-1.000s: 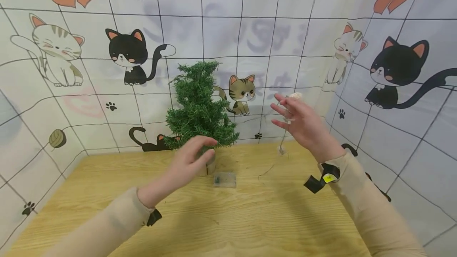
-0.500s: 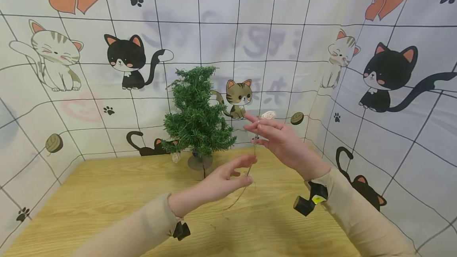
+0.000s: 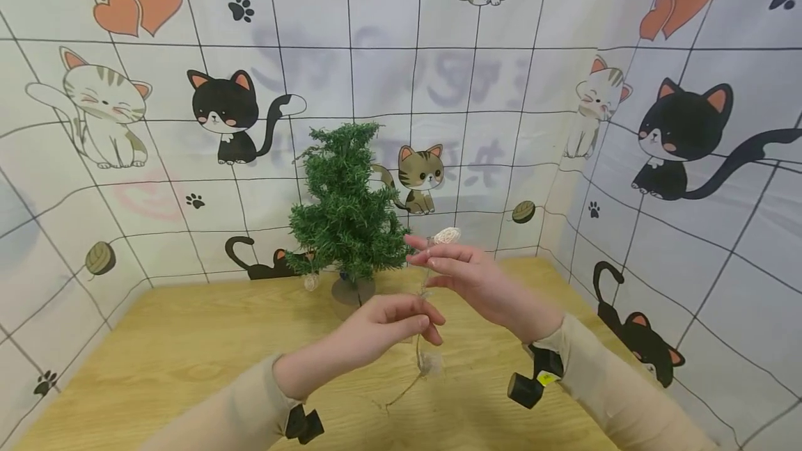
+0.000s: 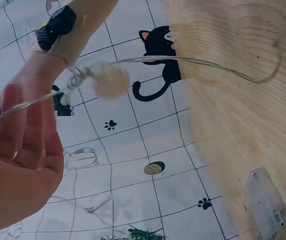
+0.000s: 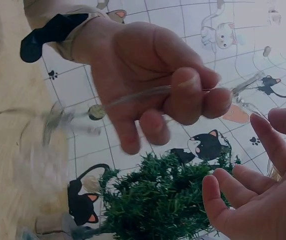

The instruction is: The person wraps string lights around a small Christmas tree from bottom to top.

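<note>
My right hand (image 3: 476, 280) holds up a clear-wired string light (image 3: 425, 365) in front of the tree. A white woven ball (image 3: 447, 235) on the string shows behind its fingers. Lower down, my left hand (image 3: 385, 319) pinches the wire between thumb and fingertips, plainly seen in the right wrist view. Below that hand the wire dangles with another pale ball (image 4: 110, 82), blurred in the left wrist view. Its thin tail runs down toward the table. A small green artificial tree (image 3: 347, 207) stands just beyond both hands, on a round base (image 3: 354, 291) partly hidden by my left hand.
A clear plastic box (image 4: 265, 205) lies on the wooden table (image 3: 207, 346). One woven ball (image 3: 310, 282) hangs at the tree's lower left. White cloth walls (image 3: 351, 82) printed with cats close in the back and sides.
My right hand has come left and down, bringing the string light in front of the tree. My left hand has moved right, away from the tree base, and taken hold of the wire.
</note>
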A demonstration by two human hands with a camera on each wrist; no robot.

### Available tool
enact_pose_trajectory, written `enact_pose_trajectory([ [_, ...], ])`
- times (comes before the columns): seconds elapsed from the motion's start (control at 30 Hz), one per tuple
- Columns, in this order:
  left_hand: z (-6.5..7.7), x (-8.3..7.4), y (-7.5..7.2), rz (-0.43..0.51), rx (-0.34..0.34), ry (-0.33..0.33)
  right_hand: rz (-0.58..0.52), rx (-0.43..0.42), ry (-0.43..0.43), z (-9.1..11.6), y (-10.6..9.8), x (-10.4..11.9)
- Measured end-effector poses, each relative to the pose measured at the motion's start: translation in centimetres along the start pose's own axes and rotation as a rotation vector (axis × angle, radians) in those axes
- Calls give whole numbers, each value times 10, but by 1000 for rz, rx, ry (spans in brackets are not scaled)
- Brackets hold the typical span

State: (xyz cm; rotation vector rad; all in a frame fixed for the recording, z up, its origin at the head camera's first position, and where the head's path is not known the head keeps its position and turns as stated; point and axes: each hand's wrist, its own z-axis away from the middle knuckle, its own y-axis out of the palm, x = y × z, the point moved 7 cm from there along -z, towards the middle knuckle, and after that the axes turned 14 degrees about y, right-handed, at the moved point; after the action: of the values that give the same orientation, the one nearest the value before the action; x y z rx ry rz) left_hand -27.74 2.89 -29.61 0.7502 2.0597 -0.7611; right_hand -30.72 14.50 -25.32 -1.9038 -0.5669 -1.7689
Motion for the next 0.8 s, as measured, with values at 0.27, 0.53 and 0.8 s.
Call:
enact_pose_trajectory([
  [0.27, 11, -36, -5, 3, -34, 132, 69, 58, 39, 2, 16, -15],
  [0.53, 24, -56, -2, 5, -19, 189, 190, 154, 139, 5, 33, -44],
  [0.8, 30, -77, -1, -71, 21, 253, 502, 58, 129, -7, 19, -55],
])
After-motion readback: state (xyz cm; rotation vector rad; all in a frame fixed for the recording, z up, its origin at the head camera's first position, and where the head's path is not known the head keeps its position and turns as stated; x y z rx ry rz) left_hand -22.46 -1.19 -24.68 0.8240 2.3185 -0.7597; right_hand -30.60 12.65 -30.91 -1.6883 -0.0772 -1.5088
